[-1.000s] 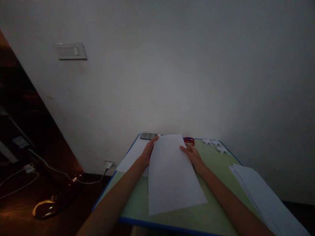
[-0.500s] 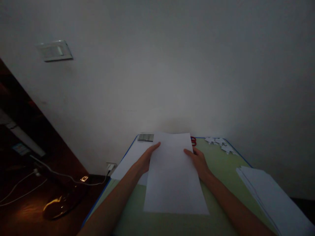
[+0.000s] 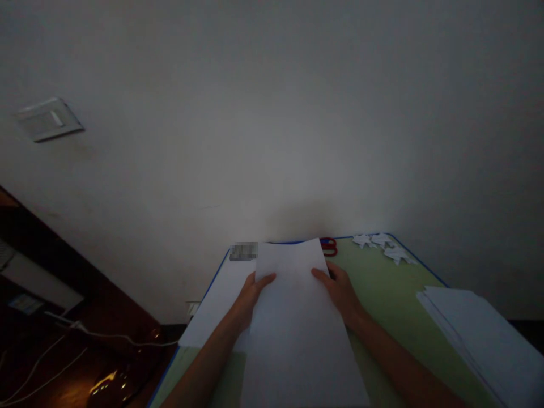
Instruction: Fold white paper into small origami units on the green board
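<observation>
Two bare hands hold one white sheet of paper (image 3: pixel 297 334) over the middle of a green counter (image 3: pixel 382 294) with a blue rim; the room is dim. The left hand (image 3: pixel 250 294) pinches the sheet's left edge and the right hand (image 3: pixel 340 290) pinches its right edge, each with the thumb on top, both near the far end; the sheet's near end runs out of the bottom of the view.

The counter's far edge meets a plain pale wall (image 3: pixel 272 113), so there is no room beyond it. Its left edge drops to a dark floor, and a second sheet (image 3: pixel 219 311) lies under the left hand and juts past that edge. A strip of bare green lies open to the right of the right forearm.

At the far edge, a small blurred object (image 3: pixel 243 250) sits just left of the sheet's far corner; red scissors (image 3: pixel 328 246) lie just beyond the right hand. Small white paper scraps (image 3: pixel 385 247) cluster in the far right corner; a stack of paper (image 3: pixel 480 340) fills the near right side, well apart from the hands.

A switch plate (image 3: pixel 47 119) is on the wall at left; white cables (image 3: pixel 106 337) trail across the floor below.
</observation>
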Action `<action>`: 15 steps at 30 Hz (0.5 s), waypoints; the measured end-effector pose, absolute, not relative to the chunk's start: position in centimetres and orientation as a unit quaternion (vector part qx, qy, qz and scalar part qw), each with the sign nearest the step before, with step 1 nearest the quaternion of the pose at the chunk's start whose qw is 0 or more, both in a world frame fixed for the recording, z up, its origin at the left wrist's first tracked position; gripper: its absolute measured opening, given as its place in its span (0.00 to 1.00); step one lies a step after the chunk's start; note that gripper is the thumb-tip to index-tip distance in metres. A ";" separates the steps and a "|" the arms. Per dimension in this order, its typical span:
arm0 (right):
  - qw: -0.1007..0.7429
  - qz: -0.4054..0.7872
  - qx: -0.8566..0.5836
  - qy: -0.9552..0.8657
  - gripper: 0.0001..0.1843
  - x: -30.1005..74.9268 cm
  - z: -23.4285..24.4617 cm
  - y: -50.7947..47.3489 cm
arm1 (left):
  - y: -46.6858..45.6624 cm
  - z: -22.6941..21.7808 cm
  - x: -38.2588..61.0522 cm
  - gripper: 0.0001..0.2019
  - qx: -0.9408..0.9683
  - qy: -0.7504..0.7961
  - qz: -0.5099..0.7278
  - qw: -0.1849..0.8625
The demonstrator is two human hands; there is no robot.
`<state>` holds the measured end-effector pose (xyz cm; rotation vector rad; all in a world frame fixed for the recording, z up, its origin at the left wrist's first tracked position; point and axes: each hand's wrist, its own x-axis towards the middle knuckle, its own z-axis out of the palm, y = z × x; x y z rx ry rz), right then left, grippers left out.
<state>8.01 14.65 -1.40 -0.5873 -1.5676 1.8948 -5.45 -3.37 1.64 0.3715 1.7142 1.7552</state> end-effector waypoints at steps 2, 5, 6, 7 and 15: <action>0.305 0.708 -0.225 -0.596 0.21 7.9 -1.5 14.7 | -3.3 1.7 -5.5 0.21 0.129 0.659 0.664 0.328; 0.309 0.702 -0.235 -0.597 0.20 7.8 -1.5 14.8 | -3.2 2.1 -5.3 0.22 0.106 0.672 0.661 0.318; 0.310 0.701 -0.237 -0.596 0.20 7.8 -1.5 14.8 | -3.2 2.3 -5.2 0.22 0.101 0.676 0.660 0.311; 0.311 0.701 -0.239 -0.596 0.20 7.8 -1.5 14.7 | -3.3 2.4 -5.1 0.22 0.099 0.680 0.659 0.306; 0.314 0.696 -0.238 -0.600 0.19 8.1 -1.2 14.4 | -3.5 2.1 -5.2 0.25 0.121 0.663 0.664 0.323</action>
